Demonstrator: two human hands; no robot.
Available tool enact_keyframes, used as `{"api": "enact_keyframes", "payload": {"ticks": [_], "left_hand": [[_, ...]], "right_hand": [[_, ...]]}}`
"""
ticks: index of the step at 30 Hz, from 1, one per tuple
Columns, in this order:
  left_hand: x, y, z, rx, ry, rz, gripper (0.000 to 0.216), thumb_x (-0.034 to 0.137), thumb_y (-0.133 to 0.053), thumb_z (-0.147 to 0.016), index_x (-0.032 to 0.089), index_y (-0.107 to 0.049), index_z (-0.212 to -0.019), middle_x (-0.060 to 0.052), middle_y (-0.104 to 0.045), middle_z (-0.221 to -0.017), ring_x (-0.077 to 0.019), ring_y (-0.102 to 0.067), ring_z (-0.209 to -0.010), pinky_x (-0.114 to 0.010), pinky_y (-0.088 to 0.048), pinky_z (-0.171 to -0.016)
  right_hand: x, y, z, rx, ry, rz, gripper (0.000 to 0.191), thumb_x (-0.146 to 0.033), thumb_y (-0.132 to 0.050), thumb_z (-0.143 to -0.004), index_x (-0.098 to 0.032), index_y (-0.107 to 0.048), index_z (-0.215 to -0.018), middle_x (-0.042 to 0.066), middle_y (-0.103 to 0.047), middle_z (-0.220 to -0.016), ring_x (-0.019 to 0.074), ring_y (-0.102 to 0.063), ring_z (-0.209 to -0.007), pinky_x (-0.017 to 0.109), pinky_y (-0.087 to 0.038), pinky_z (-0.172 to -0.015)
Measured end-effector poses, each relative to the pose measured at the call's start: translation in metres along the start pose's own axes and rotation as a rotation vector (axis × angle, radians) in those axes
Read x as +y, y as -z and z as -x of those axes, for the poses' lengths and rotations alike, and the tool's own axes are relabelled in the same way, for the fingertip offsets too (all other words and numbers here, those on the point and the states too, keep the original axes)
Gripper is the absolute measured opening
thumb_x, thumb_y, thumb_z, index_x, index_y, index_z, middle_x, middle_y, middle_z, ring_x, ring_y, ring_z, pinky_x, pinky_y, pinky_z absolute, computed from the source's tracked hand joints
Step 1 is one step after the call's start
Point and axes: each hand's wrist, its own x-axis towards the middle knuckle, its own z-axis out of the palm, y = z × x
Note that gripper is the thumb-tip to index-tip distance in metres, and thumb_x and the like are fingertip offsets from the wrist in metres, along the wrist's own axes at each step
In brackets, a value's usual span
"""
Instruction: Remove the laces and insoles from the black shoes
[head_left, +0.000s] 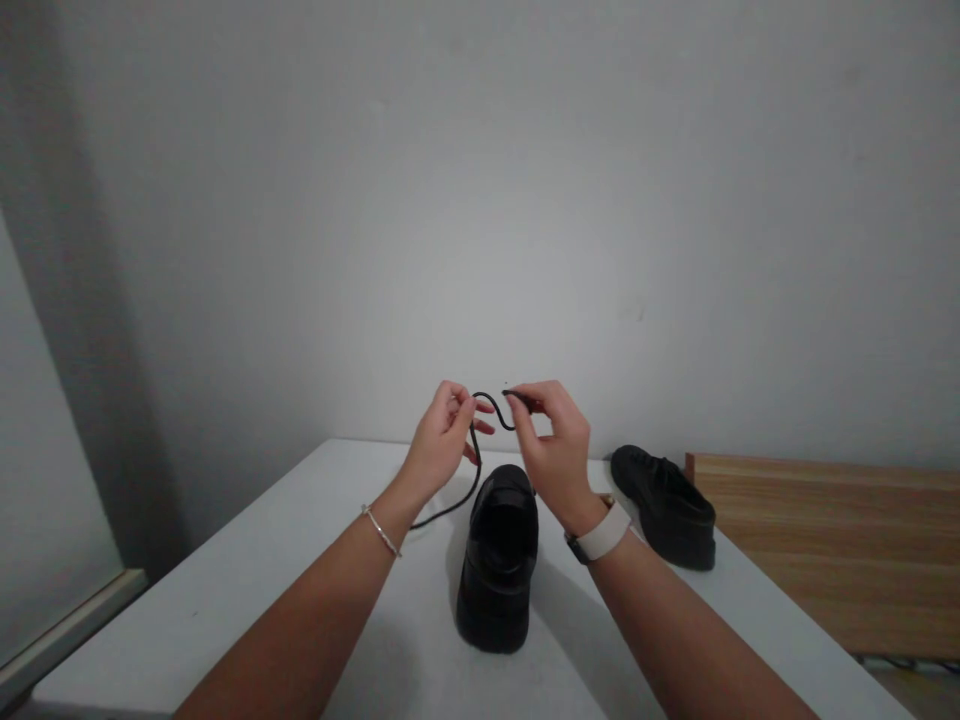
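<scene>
A plain, domestic-looking room in dim, even light: a bare, pale wall (480, 200) rises straight behind a white bench (225, 600), where a black shoe (499, 560) and its mate (664, 505) stand. A wood-grain tabletop (825, 540) lies just beside the bench's right side; a pale panel (45, 480) with a ledge flanks its left.

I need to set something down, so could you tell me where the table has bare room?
Bare: the white table left of the near shoe, past the lace to its left edge; the wooden top right of the far shoe. Crowded: the middle, where left hand and right hand hold the lace above the near shoe.
</scene>
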Motion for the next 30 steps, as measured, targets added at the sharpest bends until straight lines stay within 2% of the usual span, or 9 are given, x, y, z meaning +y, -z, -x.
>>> {"api": "enact_keyframes", "payload": {"ticks": [3, 7, 14, 18, 22, 25, 28, 30], "left_hand": [[-0.002, -0.014, 0.007, -0.045, 0.059, 0.086, 0.031, 0.046, -0.063, -0.083, 0.021, -0.05, -0.093, 0.001, -0.063, -0.078, -0.0143, -0.061, -0.066, -0.022, -0.049, -0.053], [0.0, -0.02, 0.01, -0.104, 0.126, 0.153, 0.028, 0.041, -0.065, -0.082, 0.02, -0.052, -0.096, 0.004, -0.058, -0.066, -0.0122, -0.057, -0.059, -0.022, -0.049, -0.054], [0.014, -0.025, 0.0, -0.291, 0.106, 0.2, 0.045, 0.056, -0.073, -0.075, 0.019, -0.049, -0.085, 0.002, -0.061, -0.065, -0.0146, -0.06, -0.065, -0.03, -0.057, -0.061], [0.005, -0.04, -0.014, -0.306, 0.062, 0.262, 0.051, 0.057, -0.08, -0.067, 0.019, -0.05, -0.083, 0.003, -0.059, -0.065, -0.013, -0.058, -0.062, -0.029, -0.055, -0.062], [-0.004, -0.058, -0.028, -0.243, 0.056, 0.357, 0.05, 0.051, -0.083, -0.066, 0.019, -0.053, -0.09, 0.002, -0.061, -0.074, -0.0125, -0.059, -0.067, -0.025, -0.052, -0.061], [-0.007, -0.07, -0.034, -0.231, 0.111, 0.431, 0.042, 0.042, -0.082, -0.07, 0.018, -0.055, -0.091, 0.0, -0.062, -0.081, -0.0124, -0.06, -0.072, -0.024, -0.052, -0.064], [-0.012, -0.08, -0.037, -0.232, 0.182, 0.491, 0.03, 0.034, -0.076, -0.078, 0.017, -0.052, -0.082, 0.001, -0.06, -0.075, -0.0109, -0.059, -0.07, -0.025, -0.052, -0.068], [-0.015, -0.085, -0.038, -0.228, 0.213, 0.513, 0.026, 0.031, -0.071, -0.084, 0.017, -0.05, -0.079, 0.003, -0.057, -0.07, -0.0101, -0.058, -0.066, -0.025, -0.051, -0.068]], "right_hand": [[-0.027, -0.02, -0.005, -0.119, 0.13, -0.032, 0.011, -0.019, -0.056, -0.091, -0.024, -0.066, -0.091, 0.003, -0.066, -0.088, 0.0185, -0.06, -0.087, 0.033, -0.049, -0.079], [-0.035, -0.032, -0.024, -0.089, 0.16, -0.037, 0.014, -0.015, -0.055, -0.092, -0.023, -0.066, -0.091, 0.003, -0.064, -0.089, 0.0178, -0.06, -0.088, 0.032, -0.049, -0.08], [-0.019, -0.011, -0.059, 0.036, 0.089, -0.033, 0.009, -0.018, -0.059, -0.09, -0.021, -0.067, -0.088, 0.002, -0.064, -0.086, 0.0155, -0.061, -0.081, 0.03, -0.049, -0.074], [-0.011, -0.002, -0.062, 0.06, -0.004, -0.046, 0.011, -0.025, -0.056, -0.091, -0.019, -0.065, -0.091, 0.004, -0.066, -0.09, 0.0162, -0.064, -0.081, 0.03, -0.052, -0.072], [-0.002, 0.009, -0.053, -0.052, -0.067, 0.013, 0.009, -0.026, -0.063, -0.085, -0.02, -0.07, -0.086, 0.003, -0.07, -0.086, 0.019, -0.063, -0.083, 0.035, -0.049, -0.08], [0.009, 0.024, -0.038, -0.052, -0.117, 0.07, 0.009, -0.026, -0.064, -0.083, -0.022, -0.071, -0.085, 0.004, -0.07, -0.09, 0.0218, -0.06, -0.092, 0.039, -0.044, -0.088], [0.025, 0.038, -0.01, 0.05, -0.195, 0.103, 0.021, -0.034, -0.062, -0.085, -0.022, -0.067, -0.102, 0.008, -0.065, -0.107, 0.0241, -0.056, -0.102, 0.043, -0.041, -0.093], [0.036, 0.044, 0.014, 0.109, -0.27, 0.104, 0.037, -0.042, -0.058, -0.088, -0.022, -0.058, -0.119, 0.011, -0.058, -0.121, 0.0253, -0.053, -0.106, 0.044, -0.042, -0.092]]}}
